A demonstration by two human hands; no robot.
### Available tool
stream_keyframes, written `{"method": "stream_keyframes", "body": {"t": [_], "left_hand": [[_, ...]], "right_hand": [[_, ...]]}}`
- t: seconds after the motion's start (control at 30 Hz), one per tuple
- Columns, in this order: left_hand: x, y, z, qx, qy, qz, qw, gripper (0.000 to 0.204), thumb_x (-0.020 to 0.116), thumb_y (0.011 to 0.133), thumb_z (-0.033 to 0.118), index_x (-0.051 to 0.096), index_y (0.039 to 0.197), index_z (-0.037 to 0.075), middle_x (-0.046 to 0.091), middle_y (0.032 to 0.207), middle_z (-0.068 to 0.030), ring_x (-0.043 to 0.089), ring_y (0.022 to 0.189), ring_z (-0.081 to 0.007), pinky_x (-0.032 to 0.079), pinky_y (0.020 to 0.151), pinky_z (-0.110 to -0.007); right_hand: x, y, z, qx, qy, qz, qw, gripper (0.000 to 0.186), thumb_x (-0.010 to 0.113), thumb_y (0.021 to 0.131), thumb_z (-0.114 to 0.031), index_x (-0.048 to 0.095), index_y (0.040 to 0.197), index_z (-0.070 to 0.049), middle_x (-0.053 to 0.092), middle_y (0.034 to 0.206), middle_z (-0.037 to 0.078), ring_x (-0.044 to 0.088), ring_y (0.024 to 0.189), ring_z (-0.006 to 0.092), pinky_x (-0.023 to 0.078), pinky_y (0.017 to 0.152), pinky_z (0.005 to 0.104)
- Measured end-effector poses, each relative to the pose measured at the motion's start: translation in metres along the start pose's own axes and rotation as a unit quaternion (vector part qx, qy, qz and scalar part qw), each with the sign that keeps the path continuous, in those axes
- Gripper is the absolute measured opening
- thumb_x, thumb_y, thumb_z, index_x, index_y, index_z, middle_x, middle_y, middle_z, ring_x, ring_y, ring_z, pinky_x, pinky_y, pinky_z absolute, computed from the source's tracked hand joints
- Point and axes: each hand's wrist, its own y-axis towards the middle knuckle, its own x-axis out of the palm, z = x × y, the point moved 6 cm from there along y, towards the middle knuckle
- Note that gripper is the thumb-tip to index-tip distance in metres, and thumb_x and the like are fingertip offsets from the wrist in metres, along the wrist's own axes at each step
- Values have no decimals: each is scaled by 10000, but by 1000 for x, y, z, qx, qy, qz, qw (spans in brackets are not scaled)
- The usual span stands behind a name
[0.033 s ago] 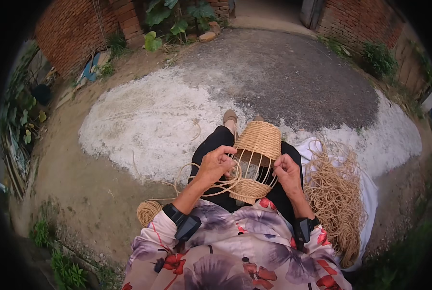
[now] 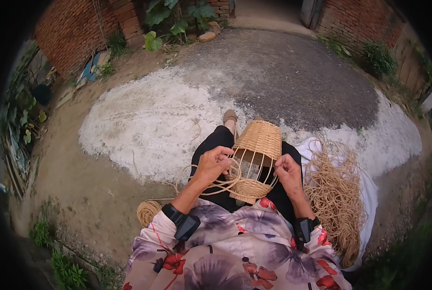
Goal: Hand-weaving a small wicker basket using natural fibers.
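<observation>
A woven straw-coloured basket (image 2: 259,138) rests between my knees. Its tightly woven upper band is joined to a smaller woven band (image 2: 250,189) nearer me by several bare pale ribs. At the left side of these ribs, my left hand (image 2: 213,164) is curled closed around strands of straw-coloured cord (image 2: 219,184), which loop out to the left. My right hand (image 2: 288,172) is closed in a pinch at the rightmost rib, beside the band's edge. Its fingertips partly hide what they hold.
A coil of cord (image 2: 148,212) lies on the ground by my left forearm. To my right, a large tangled heap of cord (image 2: 334,198) lies on a white cloth (image 2: 369,193). Whitish gravelly ground (image 2: 143,121) and dark paving (image 2: 293,77) stretch ahead toward brick walls (image 2: 76,31).
My left fingertips have shifted slightly at the ribs, and the cord loop beside them has moved a little. The basket and my right hand stay nearly the same.
</observation>
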Motion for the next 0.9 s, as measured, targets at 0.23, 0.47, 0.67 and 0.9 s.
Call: {"method": "stream_keyframes", "body": {"t": [0.23,0.47,0.67,0.9], "left_hand": [[-6,-1,1,59,149,16,987,124,689,823,88,662,928,28,669,788,-67,625,676,-106,514,620,-260],[8,-8,11,73,146,20,986,53,655,803,14,628,844,36,627,679,-4,565,599,-57,459,558,-230],[32,-13,38,220,218,45,950,130,554,751,-68,589,835,24,605,721,-44,575,580,-112,438,526,-295],[39,-14,49,265,337,92,898,188,605,743,-32,582,907,58,625,748,-117,637,654,-300,485,601,-395]], "right_hand": [[-8,-3,9,15,4,-7,1000,83,522,846,38,525,861,-44,549,661,-23,516,587,35,397,552,193],[1,-25,-54,-142,-216,148,955,78,588,852,-6,535,903,-31,542,648,33,517,543,88,417,507,253],[25,-8,-45,-65,-228,46,970,210,618,814,-64,527,999,-23,578,632,92,584,546,221,462,540,356],[32,-7,-35,-67,-276,58,957,227,562,766,-19,513,985,-53,538,593,103,598,552,297,451,548,422]]}}
